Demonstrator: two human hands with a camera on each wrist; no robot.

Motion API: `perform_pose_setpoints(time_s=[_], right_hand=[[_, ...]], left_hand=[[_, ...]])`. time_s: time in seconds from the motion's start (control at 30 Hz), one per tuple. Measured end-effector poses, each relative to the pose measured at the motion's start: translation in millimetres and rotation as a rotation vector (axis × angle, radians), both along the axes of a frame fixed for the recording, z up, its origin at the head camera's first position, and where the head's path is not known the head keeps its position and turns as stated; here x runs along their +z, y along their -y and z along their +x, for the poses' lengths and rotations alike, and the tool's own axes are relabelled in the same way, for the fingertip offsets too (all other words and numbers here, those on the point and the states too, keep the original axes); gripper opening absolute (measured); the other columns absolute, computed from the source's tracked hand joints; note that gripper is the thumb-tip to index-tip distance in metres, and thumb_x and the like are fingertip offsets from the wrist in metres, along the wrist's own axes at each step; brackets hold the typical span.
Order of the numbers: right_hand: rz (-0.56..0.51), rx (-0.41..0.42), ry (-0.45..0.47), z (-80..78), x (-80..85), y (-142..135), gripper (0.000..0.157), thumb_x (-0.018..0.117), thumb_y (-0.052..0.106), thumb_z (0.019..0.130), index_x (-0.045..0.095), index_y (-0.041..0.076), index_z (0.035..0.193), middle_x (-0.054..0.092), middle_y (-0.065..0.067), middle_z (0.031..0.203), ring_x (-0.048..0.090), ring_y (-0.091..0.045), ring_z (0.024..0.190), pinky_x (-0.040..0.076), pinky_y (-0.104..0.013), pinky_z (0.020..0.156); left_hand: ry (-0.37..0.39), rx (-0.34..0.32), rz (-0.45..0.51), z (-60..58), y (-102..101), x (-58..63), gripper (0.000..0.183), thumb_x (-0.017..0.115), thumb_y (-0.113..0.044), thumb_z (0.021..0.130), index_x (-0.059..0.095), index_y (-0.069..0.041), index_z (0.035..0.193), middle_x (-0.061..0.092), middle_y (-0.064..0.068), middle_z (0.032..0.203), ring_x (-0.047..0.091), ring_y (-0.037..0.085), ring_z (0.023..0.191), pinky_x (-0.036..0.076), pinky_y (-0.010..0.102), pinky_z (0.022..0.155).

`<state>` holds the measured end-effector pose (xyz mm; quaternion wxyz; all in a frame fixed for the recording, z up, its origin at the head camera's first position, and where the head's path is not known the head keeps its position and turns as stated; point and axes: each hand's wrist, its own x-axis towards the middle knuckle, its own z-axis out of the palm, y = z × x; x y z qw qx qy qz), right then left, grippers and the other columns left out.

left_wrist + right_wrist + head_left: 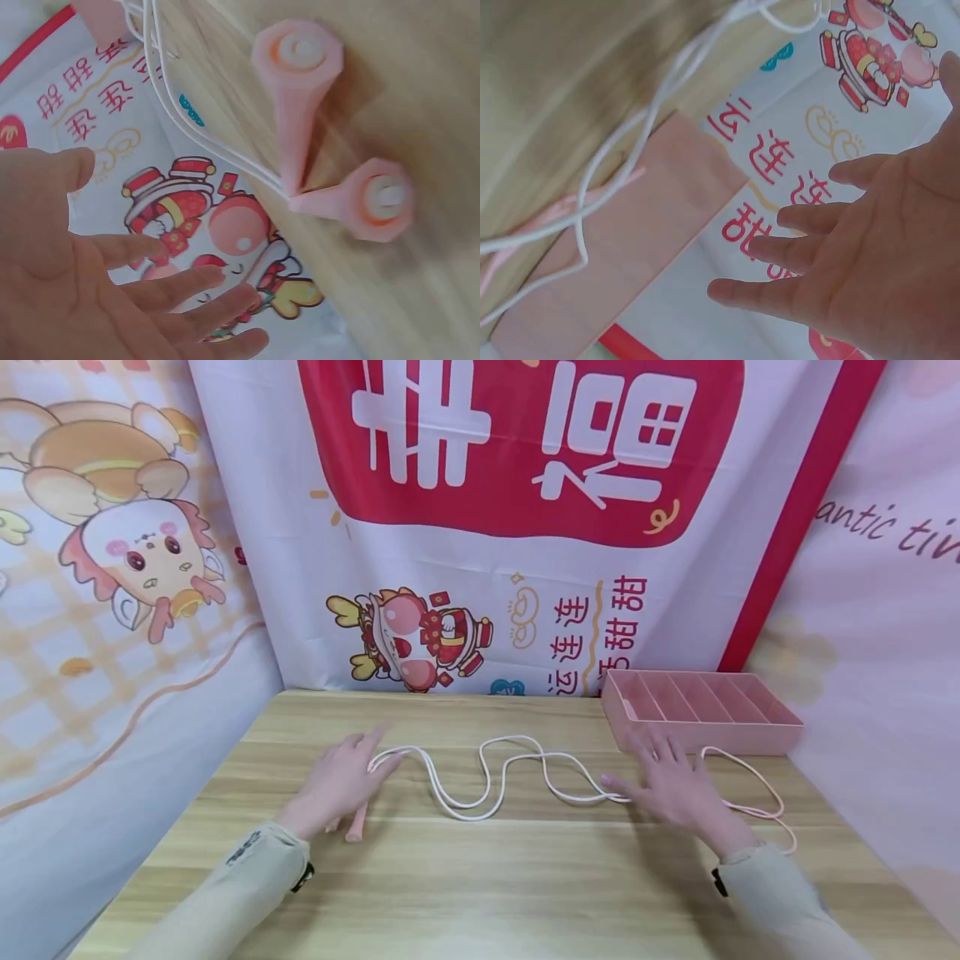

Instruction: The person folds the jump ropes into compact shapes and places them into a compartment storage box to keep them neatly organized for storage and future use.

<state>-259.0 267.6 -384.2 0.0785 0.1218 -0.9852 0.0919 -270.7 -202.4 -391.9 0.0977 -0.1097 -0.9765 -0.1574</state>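
Hands point(341, 785) point(671, 781): two — left, right
Pink handles point(298, 124) point(349, 199): two
White cord strands point(544, 755) between the hands: two
Pink divided box point(712, 737): one
Sleeves point(258, 864) point(776, 881): two
Wooden table point(465, 885): one

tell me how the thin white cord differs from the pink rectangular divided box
The thin white cord winds in loose curves; the pink rectangular divided box is straight-edged. The cord lies low, while the box stands taller and is open on top. Both rest on the light wooden table.
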Motion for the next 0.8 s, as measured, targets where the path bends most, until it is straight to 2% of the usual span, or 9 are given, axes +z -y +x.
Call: perform_pose_setpoints(time_s=[0.1, 0.23, 0.3, 0.33, 0.43, 0.53, 0.6, 0.67, 0.8], right_hand=[[0.008, 0.029, -0.016, 2.3, -4.3, 2, 0.097, 0.042, 0.078, 0.087, 0.022, 0.014, 0.157, 0.017, -0.024, 0.158, 0.012, -0.05, 0.141, 0.011, -0.08, 0.097], [-0.017, 0.085, -0.044, 3.4, -7.5, 4, 0.095, 0.046, 0.073, 0.09, 0.019, 0.013, 0.158, 0.016, -0.024, 0.158, 0.012, -0.05, 0.141, 0.013, -0.078, 0.099], [-0.039, 0.124, -0.04, 4.0, -9.3, 6, 0.094, 0.047, 0.071, 0.09, 0.02, 0.012, 0.158, 0.015, -0.025, 0.158, 0.013, -0.049, 0.141, 0.013, -0.075, 0.102], [-0.048, 0.143, -0.038, 4.5, -10.4, 6, 0.093, 0.048, 0.071, 0.09, 0.02, 0.012, 0.157, 0.015, -0.025, 0.158, 0.013, -0.049, 0.141, 0.013, -0.074, 0.103], [-0.072, 0.183, -0.025, 6.5, -12.9, 6, 0.092, 0.049, 0.07, 0.091, 0.018, 0.015, 0.158, 0.013, -0.02, 0.16, 0.013, -0.045, 0.143, 0.013, -0.069, 0.107], [-0.083, 0.197, -0.03, 7.7, -14.2, 6, 0.091, 0.049, 0.07, 0.091, 0.016, 0.019, 0.159, 0.012, -0.018, 0.161, 0.015, -0.043, 0.143, 0.013, -0.066, 0.109], [-0.093, 0.203, -0.035, 8.5, -14.3, 5, 0.09, 0.049, 0.069, 0.091, 0.015, 0.02, 0.159, 0.013, -0.018, 0.16, 0.016, -0.044, 0.143, 0.014, -0.065, 0.109], [-0.116, 0.21, -0.036, 9.4, -14.2, 4, 0.088, 0.05, 0.066, 0.092, 0.014, 0.022, 0.159, 0.014, -0.019, 0.16, 0.019, -0.046, 0.141, 0.017, -0.066, 0.108], [-0.182, 0.235, -0.021, 10.5, -15.0, 2, 0.084, 0.053, 0.059, 0.095, 0.012, 0.024, 0.159, 0.016, -0.019, 0.159, 0.021, -0.046, 0.14, 0.024, -0.067, 0.105]], left_hand=[[0.032, -0.011, 0.023, 0.9, 9, -3.3, 0.084, 0.04, -0.065, 0.097, 0.029, -0.004, 0.153, 0.044, 0.034, 0.138, 0.042, 0.054, 0.124, 0.032, 0.065, 0.101], [0.072, 0.02, 0.035, 2.2, 15, -6.0, 0.098, 0.038, -0.073, 0.092, 0.026, 0.004, 0.151, 0.042, 0.037, 0.138, 0.041, 0.053, 0.124, 0.034, 0.063, 0.101], [0.099, 0.045, 0.046, 3.6, 17, -6.4, 0.103, 0.039, -0.075, 0.091, 0.025, 0.008, 0.15, 0.041, 0.039, 0.137, 0.045, 0.051, 0.121, 0.036, 0.061, 0.1], [0.114, 0.056, 0.055, 4.2, 17, -6.3, 0.103, 0.041, -0.074, 0.09, 0.026, 0.01, 0.149, 0.042, 0.039, 0.136, 0.051, 0.048, 0.113, 0.039, 0.059, 0.098], [0.152, 0.08, 0.072, 4.8, 18, -7.4, 0.092, 0.052, -0.066, 0.091, 0.041, 0.012, 0.139, 0.05, 0.036, 0.124, 0.064, 0.033, 0.074, 0.051, 0.047, 0.078], [0.176, 0.088, 0.073, 2.9, 19, -10.0, 0.059, 0.064, -0.053, 0.091, 0.059, 0.004, 0.107, 0.059, 0.021, 0.093, 0.051, 0.019, 0.046, 0.046, 0.037, 0.054], [0.185, 0.09, 0.067, 1.2, 19, -12.0, 0.044, 0.07, -0.045, 0.089, 0.059, -0.003, 0.089, 0.055, 0.012, 0.077, 0.051, 0.019, 0.044, 0.042, 0.034, 0.046], [0.204, 0.096, 0.074, -0.2, 19, -14.5, 0.04, 0.073, -0.042, 0.088, 0.053, -0.009, 0.077, 0.051, 0.007, 0.067, 0.051, 0.018, 0.043, 0.039, 0.032, 0.041], [0.233, 0.114, 0.099, -1.5, 21, -20.0, 0.036, 0.078, -0.036, 0.082, 0.055, -0.008, 0.075, 0.054, 0.005, 0.063, 0.052, 0.016, 0.037, 0.038, 0.028, 0.036]])
